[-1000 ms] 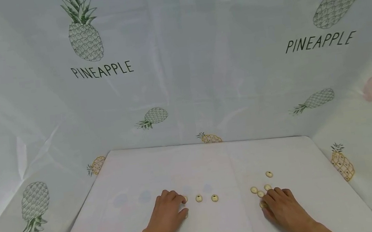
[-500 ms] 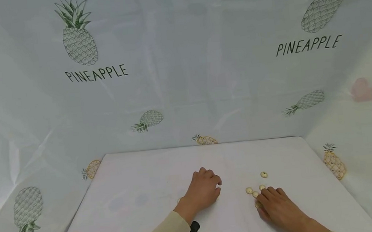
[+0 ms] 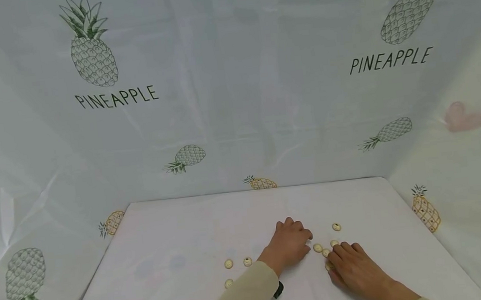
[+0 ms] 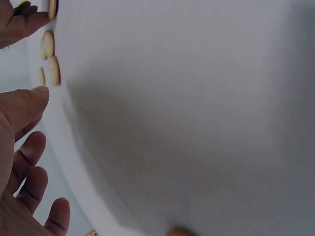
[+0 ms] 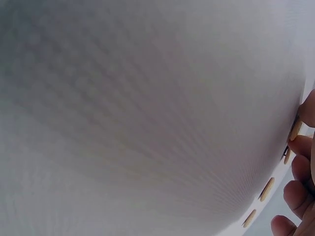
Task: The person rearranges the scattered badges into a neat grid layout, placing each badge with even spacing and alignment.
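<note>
My right hand (image 3: 359,272) rests low over the table, pinching a tan wooden button (image 5: 296,129) between thumb and finger. Close to its fingertips lie more buttons: a middle one (image 3: 326,253), a left one (image 3: 318,248) and an upper one (image 3: 335,243) partly hidden by the fingers. My left hand (image 3: 289,246) hovers just left of this group, thumb and fingers apart and loosely bent, with nothing between them. In the left wrist view its thumb (image 4: 37,98) is near two of the buttons (image 4: 54,71).
One button (image 3: 336,227) lies apart, farther back. To the left are other buttons (image 3: 247,261), partly beside the left sleeve (image 3: 242,296). The white table (image 3: 178,225) meets a pineapple-printed sheet (image 3: 235,97) at the back and sides.
My left hand has moved right, from the left buttons across to the group by the right hand. My right hand stays on its button. The head view has shifted slightly.
</note>
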`<action>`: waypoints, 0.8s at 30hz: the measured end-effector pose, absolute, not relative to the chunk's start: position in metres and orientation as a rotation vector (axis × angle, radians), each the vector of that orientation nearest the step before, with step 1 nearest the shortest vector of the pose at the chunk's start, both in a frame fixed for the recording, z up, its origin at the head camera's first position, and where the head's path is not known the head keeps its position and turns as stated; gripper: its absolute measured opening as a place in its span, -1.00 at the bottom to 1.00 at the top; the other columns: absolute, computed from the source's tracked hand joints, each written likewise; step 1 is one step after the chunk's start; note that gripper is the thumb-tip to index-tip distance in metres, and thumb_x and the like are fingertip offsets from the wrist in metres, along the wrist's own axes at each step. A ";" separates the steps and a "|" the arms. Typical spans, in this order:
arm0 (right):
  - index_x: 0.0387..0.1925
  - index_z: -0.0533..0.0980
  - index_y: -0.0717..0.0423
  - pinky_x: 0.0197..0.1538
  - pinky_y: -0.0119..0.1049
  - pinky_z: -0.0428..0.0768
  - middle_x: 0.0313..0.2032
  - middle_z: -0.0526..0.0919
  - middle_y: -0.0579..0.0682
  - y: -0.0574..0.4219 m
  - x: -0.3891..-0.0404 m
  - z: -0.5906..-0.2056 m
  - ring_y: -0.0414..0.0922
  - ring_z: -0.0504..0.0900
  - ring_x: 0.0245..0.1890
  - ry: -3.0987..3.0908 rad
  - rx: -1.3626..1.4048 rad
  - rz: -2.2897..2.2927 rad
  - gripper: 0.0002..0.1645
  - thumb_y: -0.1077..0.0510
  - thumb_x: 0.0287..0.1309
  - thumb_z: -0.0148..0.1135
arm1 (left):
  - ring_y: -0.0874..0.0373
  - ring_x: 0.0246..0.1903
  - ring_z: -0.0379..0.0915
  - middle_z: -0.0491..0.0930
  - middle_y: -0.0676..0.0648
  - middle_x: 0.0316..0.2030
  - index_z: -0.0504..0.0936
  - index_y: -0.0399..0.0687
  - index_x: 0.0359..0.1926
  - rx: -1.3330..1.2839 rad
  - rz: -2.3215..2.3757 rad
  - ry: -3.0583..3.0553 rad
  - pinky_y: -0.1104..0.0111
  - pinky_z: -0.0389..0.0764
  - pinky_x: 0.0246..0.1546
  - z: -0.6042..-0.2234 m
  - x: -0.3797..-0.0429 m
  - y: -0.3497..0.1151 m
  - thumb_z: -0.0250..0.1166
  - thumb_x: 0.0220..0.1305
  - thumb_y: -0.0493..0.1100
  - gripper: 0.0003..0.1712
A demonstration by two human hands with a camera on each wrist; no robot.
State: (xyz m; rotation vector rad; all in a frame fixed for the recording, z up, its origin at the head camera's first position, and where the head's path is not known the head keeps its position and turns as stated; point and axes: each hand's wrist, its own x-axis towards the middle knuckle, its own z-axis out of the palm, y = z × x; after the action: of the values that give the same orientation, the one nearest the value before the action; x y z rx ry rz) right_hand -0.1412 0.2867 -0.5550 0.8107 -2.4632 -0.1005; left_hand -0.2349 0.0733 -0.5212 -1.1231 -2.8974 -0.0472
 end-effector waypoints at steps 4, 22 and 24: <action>-0.30 0.50 -0.10 -0.27 -0.30 0.23 -0.35 0.36 -0.25 0.288 -0.141 -0.555 -0.23 0.24 -0.33 -2.446 0.827 -0.098 -0.61 -0.11 -0.02 0.55 | 0.26 0.00 0.36 0.60 0.27 0.06 0.67 0.49 0.20 -1.175 0.005 -2.880 0.30 0.41 0.01 -0.525 -0.232 0.085 0.34 0.46 0.14 -0.66; -0.33 0.49 -0.08 -0.27 -0.30 0.22 -0.36 0.41 -0.22 0.286 -0.141 -0.556 -0.21 0.28 -0.34 -2.425 0.816 -0.090 -0.64 -0.11 0.02 0.49 | 0.26 -0.09 0.34 0.61 0.28 -0.08 0.75 0.47 0.02 -1.115 -0.010 -2.892 0.29 0.41 -0.03 -0.533 -0.229 0.091 0.37 0.38 0.29 -0.74; -0.33 0.49 -0.08 -0.27 -0.30 0.22 -0.36 0.41 -0.21 0.285 -0.142 -0.557 -0.21 0.29 -0.34 -2.427 0.813 -0.092 -0.64 -0.12 0.01 0.49 | 0.27 -0.09 0.34 0.61 0.28 -0.09 0.75 0.47 -0.02 -1.111 -0.013 -2.889 0.29 0.40 -0.04 -0.533 -0.228 0.092 0.38 0.36 0.30 -0.74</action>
State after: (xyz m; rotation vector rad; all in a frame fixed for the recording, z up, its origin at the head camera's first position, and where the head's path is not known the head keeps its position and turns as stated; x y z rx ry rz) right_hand -0.1418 0.2854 -0.5567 0.8130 -2.4268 -0.0920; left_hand -0.2285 0.0917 -0.5334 -1.1112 -2.8889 -0.0129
